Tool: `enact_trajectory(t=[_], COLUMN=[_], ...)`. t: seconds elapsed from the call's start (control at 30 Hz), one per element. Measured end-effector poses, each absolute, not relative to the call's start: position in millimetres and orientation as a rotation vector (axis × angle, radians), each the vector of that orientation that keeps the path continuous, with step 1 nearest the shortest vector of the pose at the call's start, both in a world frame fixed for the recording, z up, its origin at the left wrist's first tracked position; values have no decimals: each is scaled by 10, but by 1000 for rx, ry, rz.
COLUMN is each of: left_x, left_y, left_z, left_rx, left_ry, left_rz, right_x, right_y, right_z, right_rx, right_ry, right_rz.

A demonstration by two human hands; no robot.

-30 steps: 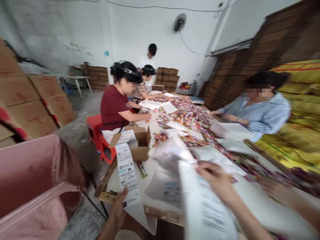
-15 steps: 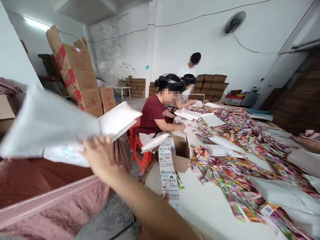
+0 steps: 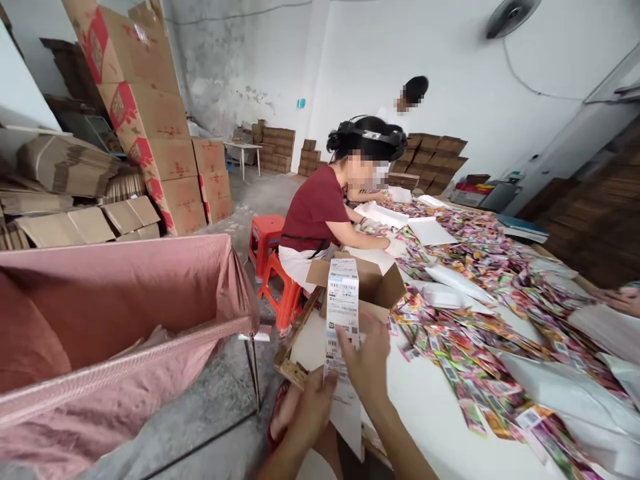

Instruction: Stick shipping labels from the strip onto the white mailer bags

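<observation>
A long strip of printed shipping labels (image 3: 342, 300) hangs out of an open cardboard box (image 3: 381, 288) at the table's near-left corner. My left hand (image 3: 309, 412) grips the strip's lower end below the table edge, fingers curled around it. My right hand (image 3: 369, 360) is just above, with its fingertips pinching the strip near its middle. Both hands are close together at the white table's edge (image 3: 425, 407).
A large pink sack (image 3: 125, 300) on a metal frame stands open at my left. Colourful sachets (image 3: 465, 347) and white mailer bags (image 3: 565, 390) cover the table. A person in a dark red shirt (image 3: 315, 210) sits on a red stool (image 3: 280, 293). Cardboard boxes (image 3: 160, 160) are stacked behind.
My right hand swung a white mailer bag left over the pink sack, let it go, and came back to the label strip. My view turned left, then back toward the table.
</observation>
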State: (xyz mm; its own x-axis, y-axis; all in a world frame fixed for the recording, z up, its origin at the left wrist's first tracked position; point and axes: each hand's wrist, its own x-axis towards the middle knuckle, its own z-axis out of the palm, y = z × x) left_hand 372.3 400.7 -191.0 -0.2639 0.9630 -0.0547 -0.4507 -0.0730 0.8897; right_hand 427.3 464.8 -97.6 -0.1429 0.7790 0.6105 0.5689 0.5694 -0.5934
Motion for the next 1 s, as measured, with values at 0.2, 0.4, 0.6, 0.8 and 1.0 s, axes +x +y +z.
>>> enact_trajectory(t=[0.2,0.4,0.6,0.8,1.0], left_x=[3507,3020,2801,2836,2861], left_y=[3836,3577,3549,3579,3381], left_z=[-1916,-2282,-2620,-2817,-2871], left_rx=[830,1179,1373,1387,1346], left_ry=[1222,1831,2039,2007,1919], left_rz=[1632,1867,1779,1807,1731], right_x=[4804,4774,4774,4744,4768], right_y=[4499,4452,4413,4377,4395], right_z=[-1859,-2116,-2238,-2181,-2063], right_rx=[-1295,-1380,-1354,-1381,-1356], right_ry=[-1965,-1915,-2021,-2019,-2097], right_rz=[980,686,540,619,646])
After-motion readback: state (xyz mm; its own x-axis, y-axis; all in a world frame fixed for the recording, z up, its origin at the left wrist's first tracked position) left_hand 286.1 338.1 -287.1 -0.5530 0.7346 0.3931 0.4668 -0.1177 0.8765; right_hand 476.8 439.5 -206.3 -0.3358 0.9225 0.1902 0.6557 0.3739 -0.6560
